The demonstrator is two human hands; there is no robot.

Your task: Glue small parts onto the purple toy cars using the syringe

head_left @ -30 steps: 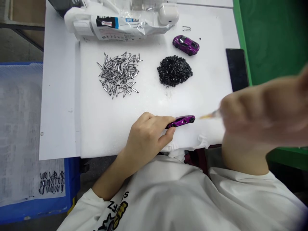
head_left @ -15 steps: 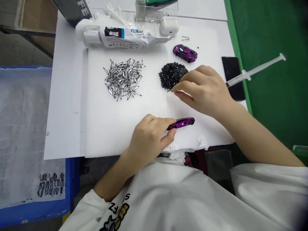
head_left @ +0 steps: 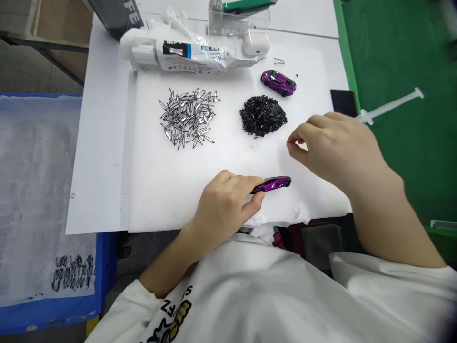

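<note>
Head view: right hand (head_left: pixel 337 150) partly hides phone (head_left: pixel 343 101).

- workshop, small-parts assembly type;
- loose heaps of tiny black parts (head_left: pixel 263 116) and dark-edged, leaf-shaped parts (head_left: pixel 188 116) on white surface (head_left: pixel 164 190);
- purple model car (head_left: pixel 274 183); matching second car (head_left: pixel 278 83);
- syringe (head_left: pixel 396 103);
- blue crate (head_left: pixel 107 267); white sheet (head_left: pixel 35 190) in it, dark pieces (head_left: pixel 73 272) in rows

white table (head_left: pixel 102 133), bright light. green surface (head_left: pixel 389 52) runs along its right side. brown shelf (head_left: pixel 60 21) with dark frame, upper left; gray floor (head_left: pixel 10 71) beneath. blue bin (head_left: pixel 103 276) by table's left side.
</note>
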